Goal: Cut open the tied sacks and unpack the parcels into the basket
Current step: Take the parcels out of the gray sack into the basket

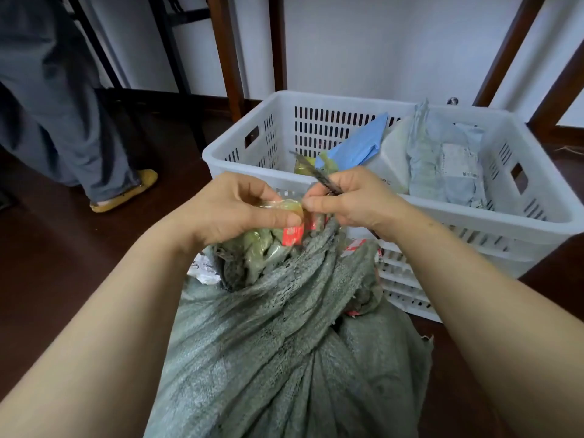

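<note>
Head view: right hand [354,197] hides most of the blade [311,170].

Dark floor [63,263]; sack [284,358]; basket [537,222].
</note>
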A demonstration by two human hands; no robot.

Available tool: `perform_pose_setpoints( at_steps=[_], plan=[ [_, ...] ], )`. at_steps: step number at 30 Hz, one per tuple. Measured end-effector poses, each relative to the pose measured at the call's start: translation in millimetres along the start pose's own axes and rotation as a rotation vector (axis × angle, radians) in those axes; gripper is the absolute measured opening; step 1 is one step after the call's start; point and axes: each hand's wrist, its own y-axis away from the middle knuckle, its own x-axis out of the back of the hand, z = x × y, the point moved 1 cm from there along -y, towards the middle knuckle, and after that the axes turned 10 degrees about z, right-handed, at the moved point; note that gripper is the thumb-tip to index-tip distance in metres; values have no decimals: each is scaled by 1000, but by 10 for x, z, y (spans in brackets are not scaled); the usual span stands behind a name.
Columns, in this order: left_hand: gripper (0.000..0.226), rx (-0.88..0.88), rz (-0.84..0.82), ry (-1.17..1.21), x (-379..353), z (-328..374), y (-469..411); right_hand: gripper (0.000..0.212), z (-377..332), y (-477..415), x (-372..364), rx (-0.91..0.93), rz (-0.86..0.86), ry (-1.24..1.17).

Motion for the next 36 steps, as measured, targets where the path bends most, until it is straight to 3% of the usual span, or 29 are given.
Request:
perform_pose_setpoints(
  at_steps=[3,9,16,19,22,26,27,29,31,36],
  plan=[
    [22,-12,169,68,7,-55,-21,8,54,-34,109,-71,64,-65],
    [29,-28,256,34,-28,-143,-23,15,133,-31,221,-147,79,-122],
    [43,130,40,91,37,-184,-21,7,-22,4,200,-162,126,-98],
    [36,146,103,73,-6,-246,-48,33,-232,70,84,-179,122,-128],
    [35,71,173,61,55,-243,-86,31,-401,177,-18,-64,188,15],
    [17,39,231,-57,116,-302,-107,14,-462,218,-31,277,474,276],
    [14,14,271,-80,109,-319,-111,13,-464,217,-25,284,429,243],
    [13,-19,344,-76,104,-340,-121,12,-442,258,-86,146,180,128],
    [17,-37,371,-59,106,-340,-132,16,-362,300,-212,47,8,176],
    [19,-99,397,-98,98,-309,-149,30,-207,192,-425,83,80,473]
  ],
)
